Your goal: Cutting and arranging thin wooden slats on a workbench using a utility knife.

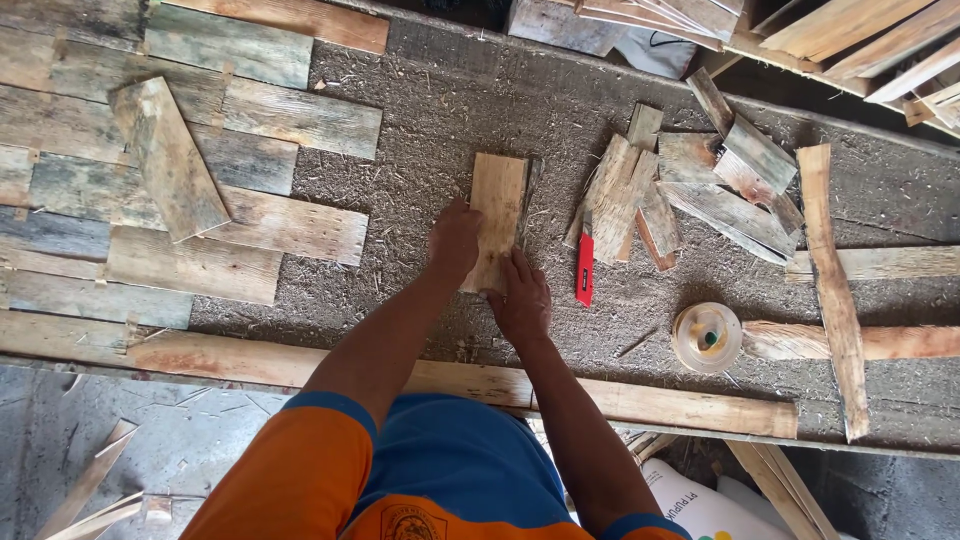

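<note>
A short pale wooden board lies upright on the sawdust-covered bench top. My left hand presses against the board's left edge. My right hand rests on its lower right corner, fingers on the wood. Both hands hold the piece flat against the bench. A red utility knife lies just right of my right hand.
Joined weathered planks cover the left of the bench, with a loose board on top. A pile of offcuts lies at right, beside a long strip and a round clear container. A long plank edges the front.
</note>
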